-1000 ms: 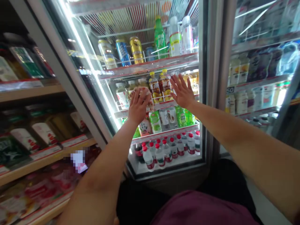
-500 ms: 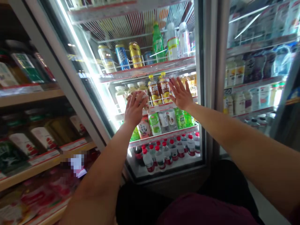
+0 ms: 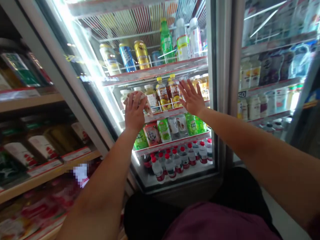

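Observation:
My left hand [image 3: 135,115] presses a crumpled, light patterned cloth [image 3: 148,107] against the glass door [image 3: 120,110] of a lit drinks cooler. Part of the cloth is covered by the fingers and palm. Farther right, my right hand [image 3: 193,101] lies flat against the same pane with fingers spread, holding nothing. Behind the glass, between the two hands, stand brown tea bottles with yellow caps [image 3: 163,96]. The bottles behind each hand are partly hidden.
Cans [image 3: 127,58] and a green bottle [image 3: 167,41] fill an upper cooler shelf; red-capped water bottles [image 3: 170,166] stand at the bottom. Wooden shelves with jars [image 3: 20,153] flank the left side. Another glass-fronted cooler [image 3: 265,90] is at the right.
My left hand has slid left and slightly up across the glass with the cloth. My right hand stays nearly in place, while the view has shifted a little.

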### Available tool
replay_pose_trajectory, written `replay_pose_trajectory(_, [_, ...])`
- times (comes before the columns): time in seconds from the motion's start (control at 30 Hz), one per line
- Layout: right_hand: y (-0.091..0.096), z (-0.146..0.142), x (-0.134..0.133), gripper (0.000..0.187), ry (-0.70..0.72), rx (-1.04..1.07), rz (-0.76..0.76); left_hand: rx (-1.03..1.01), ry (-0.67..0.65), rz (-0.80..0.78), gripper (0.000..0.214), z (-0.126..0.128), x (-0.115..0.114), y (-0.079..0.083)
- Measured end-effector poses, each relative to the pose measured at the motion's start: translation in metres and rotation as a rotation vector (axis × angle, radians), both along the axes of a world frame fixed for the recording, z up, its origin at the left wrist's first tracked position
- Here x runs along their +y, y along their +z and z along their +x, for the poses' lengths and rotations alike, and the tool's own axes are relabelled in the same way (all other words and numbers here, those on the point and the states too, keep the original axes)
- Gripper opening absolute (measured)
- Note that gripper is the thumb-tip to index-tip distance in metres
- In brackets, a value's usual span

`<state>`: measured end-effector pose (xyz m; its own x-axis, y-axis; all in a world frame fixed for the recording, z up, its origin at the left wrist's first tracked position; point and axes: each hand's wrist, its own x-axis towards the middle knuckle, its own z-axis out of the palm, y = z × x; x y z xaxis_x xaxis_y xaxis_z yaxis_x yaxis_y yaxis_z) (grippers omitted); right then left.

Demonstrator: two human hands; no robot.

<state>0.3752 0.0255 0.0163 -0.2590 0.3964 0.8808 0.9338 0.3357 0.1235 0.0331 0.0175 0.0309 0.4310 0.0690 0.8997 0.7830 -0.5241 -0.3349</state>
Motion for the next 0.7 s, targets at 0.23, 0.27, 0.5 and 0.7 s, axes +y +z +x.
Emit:
replay_pose_trajectory(0.23, [0.000,0.000,0.000,0.071,0.014,0.014,0.015,-0.053,0.025,-0.012,0.064,0.006,-0.004,-0.023])
replay_pose_trajectory(0.27, [-0.001,0.000,0.000,0.072,0.024,0.014,0.021,-0.046,0.037,-0.003,0.065,0.005,-0.003,-0.028])
replay_pose_trajectory(0.5, [-0.002,0.002,0.003,0.071,0.047,0.012,0.025,-0.020,0.028,0.006,0.053,-0.005,-0.001,-0.015])
replay_pose_trajectory(0.7, [-0.002,0.001,0.002,0.071,0.047,0.013,0.020,-0.032,0.044,-0.008,0.056,-0.011,-0.004,-0.027])
